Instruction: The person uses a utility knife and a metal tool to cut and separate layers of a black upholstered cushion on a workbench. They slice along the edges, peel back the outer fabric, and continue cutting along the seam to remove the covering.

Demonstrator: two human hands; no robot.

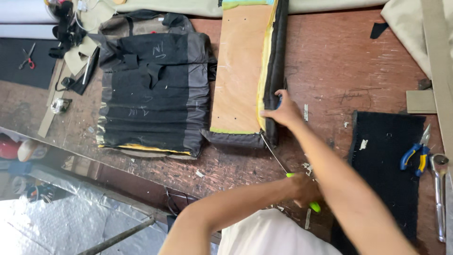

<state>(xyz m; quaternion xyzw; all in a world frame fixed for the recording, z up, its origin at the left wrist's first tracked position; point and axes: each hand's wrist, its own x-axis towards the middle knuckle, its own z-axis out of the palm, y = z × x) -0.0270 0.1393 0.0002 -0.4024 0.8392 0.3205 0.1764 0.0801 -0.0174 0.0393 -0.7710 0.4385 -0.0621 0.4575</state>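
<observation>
Left hand [306,189] grip closed on screwdriver [289,175] — tip at panel [238,71] corner; right hand [283,112] presses black fabric [275,71], approx. half still attached.

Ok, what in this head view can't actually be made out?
- Screwdriver tip: hidden under the black fabric edge of the wooden panel.
- Left hand grip: fingers covered by the crossing right forearm.
- Blue item beneath right hand: mostly covered.
- Wrench: cut off at the right frame edge.

Both bare forearms cross in front of the torso. The right hand [283,112] reaches far forward, palm down, fingers pressed flat. The left hand [306,189] sits closer in, curled into a tight fist.
</observation>
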